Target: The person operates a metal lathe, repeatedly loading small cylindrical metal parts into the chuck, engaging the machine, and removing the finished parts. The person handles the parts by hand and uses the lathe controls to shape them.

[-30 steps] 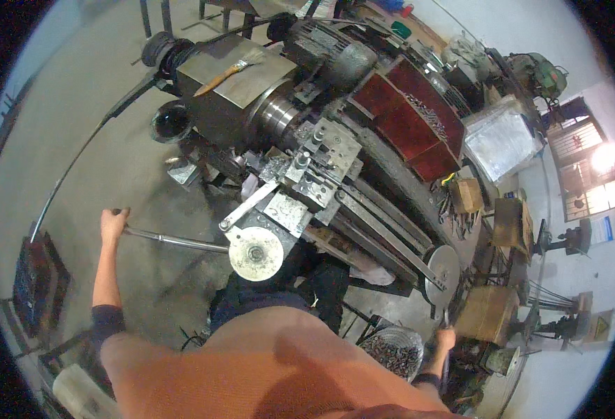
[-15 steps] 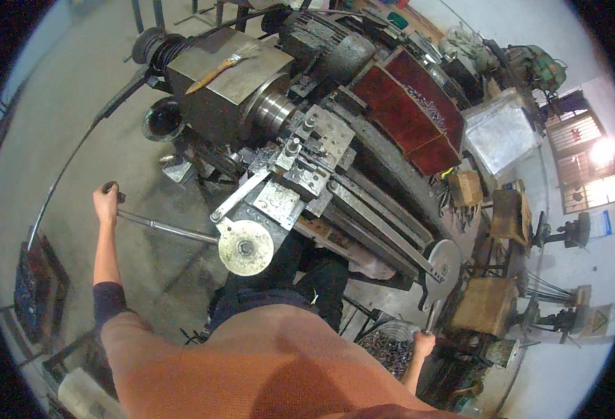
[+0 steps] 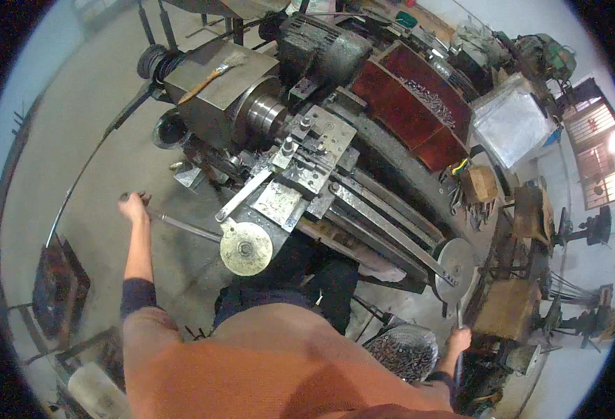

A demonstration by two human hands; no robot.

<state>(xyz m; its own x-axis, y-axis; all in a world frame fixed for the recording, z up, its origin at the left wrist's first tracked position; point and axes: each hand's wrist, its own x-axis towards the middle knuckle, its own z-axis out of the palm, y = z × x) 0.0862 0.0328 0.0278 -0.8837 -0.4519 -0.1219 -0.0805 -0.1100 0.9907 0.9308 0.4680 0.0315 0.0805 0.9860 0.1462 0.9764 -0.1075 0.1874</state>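
A small metal lathe stands in front of me, with a round spindle (image 3: 265, 113) and a tool slide (image 3: 318, 167). My left hand (image 3: 135, 207), arm stretched out to the left, is closed around the dark end of a long metal lever (image 3: 188, 228). That lever runs to a pale round disc (image 3: 246, 248) at the near side of the slide. At the far right of the machine, my right hand (image 3: 459, 340) grips a metal lever (image 3: 459, 318) below a larger grey disc (image 3: 455, 271). A flat bar links this disc with the slide.
A brush (image 3: 204, 82) lies on the headstock. Behind the bed are a motor (image 3: 321, 47) and a dark red tray (image 3: 415, 105) with small metal pieces. A basket (image 3: 429, 349) of small parts sits near my right arm. Bench machines (image 3: 580, 230) line the right wall.
My left hand has shifted rightward with its lever. The right hand has moved to the right, and its lever now hangs more upright. The whole view has also turned slightly.
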